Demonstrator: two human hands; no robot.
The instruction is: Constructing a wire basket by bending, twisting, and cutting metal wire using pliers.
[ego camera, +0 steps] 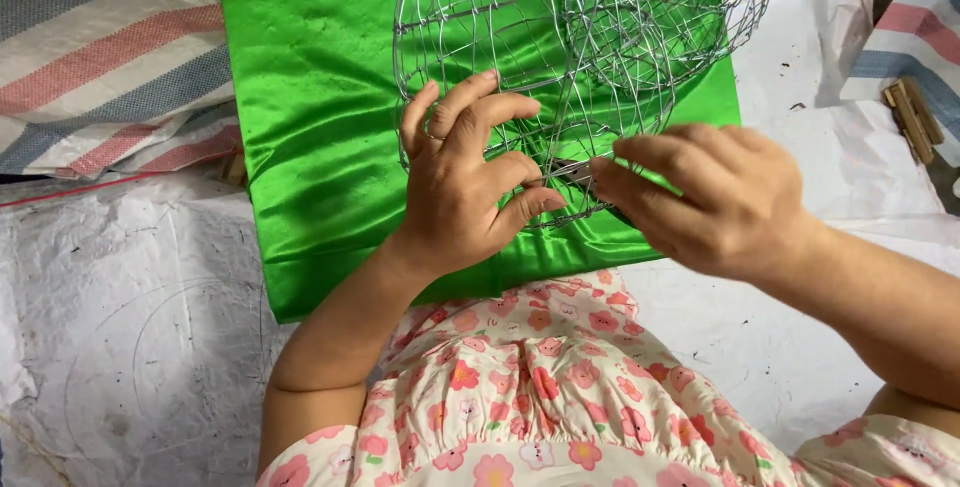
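Silver wire frame [590,37]; glossy green cloth [310,127]; cream dress [540,387], pink-orange flowers; red-blue-white striped tarp [100,47].

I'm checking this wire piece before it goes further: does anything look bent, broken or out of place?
Nothing stands out. The wire frame rests on the green cloth, held at its near edge by the left hand and right hand; no broken wire shows.

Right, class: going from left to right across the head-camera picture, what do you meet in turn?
Striped woven sheet → green satin cloth → left hand → right hand, both at the wire frame → small wooden pieces.
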